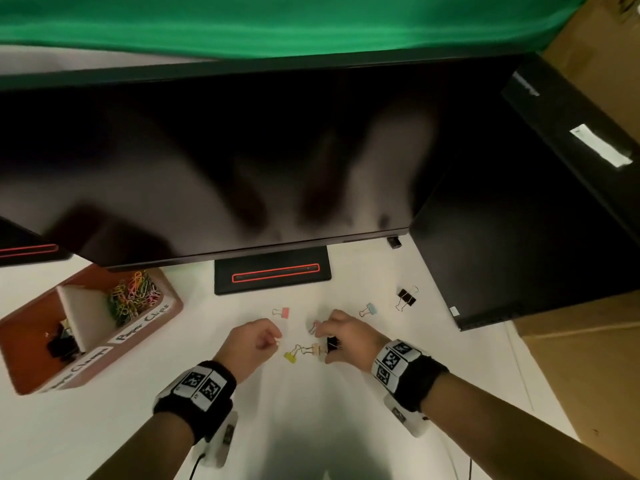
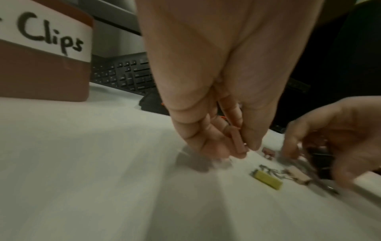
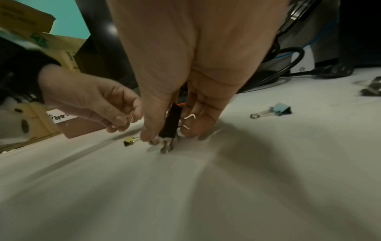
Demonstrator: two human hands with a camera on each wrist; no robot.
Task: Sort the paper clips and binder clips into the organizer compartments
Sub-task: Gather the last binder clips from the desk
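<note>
On the left of the white desk stands the brown organizer (image 1: 175, 308); its far compartment holds coloured paper clips (image 1: 133, 296) and its near one black binder clips (image 1: 62, 341). My left hand (image 1: 275, 341) pinches a small pinkish binder clip (image 2: 239, 144) just above the desk. My right hand (image 1: 323, 344) grips a black binder clip (image 3: 171, 122) between thumb and fingers, its wire handles touching the desk. Between the hands lie a yellow binder clip (image 1: 291, 356) and a tan binder clip (image 1: 316, 348). Further back lie a pink clip (image 1: 282, 312), a blue clip (image 1: 369, 309) and black clips (image 1: 406, 298).
A monitor base (image 1: 272, 271) stands just behind the clips, under a wide dark screen. A black computer case (image 1: 519, 237) closes off the right side, with cardboard (image 1: 588, 358) beyond it. A keyboard (image 2: 128, 73) lies behind the organizer.
</note>
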